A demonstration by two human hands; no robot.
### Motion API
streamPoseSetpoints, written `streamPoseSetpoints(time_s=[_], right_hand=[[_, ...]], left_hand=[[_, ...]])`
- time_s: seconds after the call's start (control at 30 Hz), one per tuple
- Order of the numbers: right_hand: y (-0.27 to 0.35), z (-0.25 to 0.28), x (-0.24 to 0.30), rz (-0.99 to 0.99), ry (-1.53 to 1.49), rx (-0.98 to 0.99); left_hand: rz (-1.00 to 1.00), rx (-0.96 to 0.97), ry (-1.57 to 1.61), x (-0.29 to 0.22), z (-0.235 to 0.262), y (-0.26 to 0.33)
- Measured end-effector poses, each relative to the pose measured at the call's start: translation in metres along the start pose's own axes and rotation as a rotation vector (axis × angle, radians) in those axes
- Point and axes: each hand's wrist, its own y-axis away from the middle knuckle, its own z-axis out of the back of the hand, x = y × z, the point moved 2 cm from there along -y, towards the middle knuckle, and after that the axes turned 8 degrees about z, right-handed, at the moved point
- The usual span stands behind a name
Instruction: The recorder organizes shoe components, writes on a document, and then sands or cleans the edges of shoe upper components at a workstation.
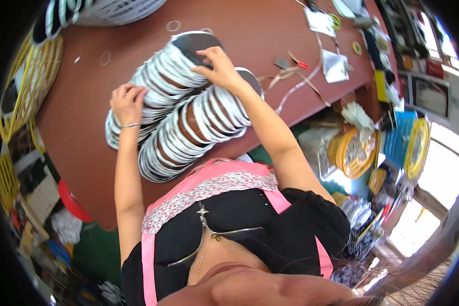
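Two long rows of shoe insoles or soles, white-edged and dark-faced, lie slantwise side by side on the table in front of me. My left hand [129,104] is at the left side of the far row [163,76], its fingers curled over the pieces' edges. Over the dark end face [198,47] of that row is my right hand [217,66], thumb and fingers apart, the fingertips at the face. The near row [194,127] lies below my right forearm, with neither hand on it. Brown gaps show between some pieces.
The reddish-brown table [86,153] carries thin clear rings [173,25], red-handled snips [301,64] and straps [283,74]. White baskets [120,13] and a yellow basket [41,76] stand at the far left. Yellow and blue baskets [405,137] are off the table's right side.
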Motion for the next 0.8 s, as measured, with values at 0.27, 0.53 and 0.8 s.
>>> streamPoseSetpoints(time_s=[0.27,0.53,0.8], right_hand=[[0.146,0.201,-0.236,-0.446,0.366,-0.497],[0.166,0.266,-0.291,-0.240,0.822,-0.295],[0.149,0.271,-0.275,-0.486,0.685,-0.308]], left_hand=[[-0.003,0.098,0.131,-0.022,-0.022,0.004],[0.632,0.383,0.814,-0.030,-0.021,0.040],[0.775,0.158,0.621,-0.056,-0.015,0.051]])
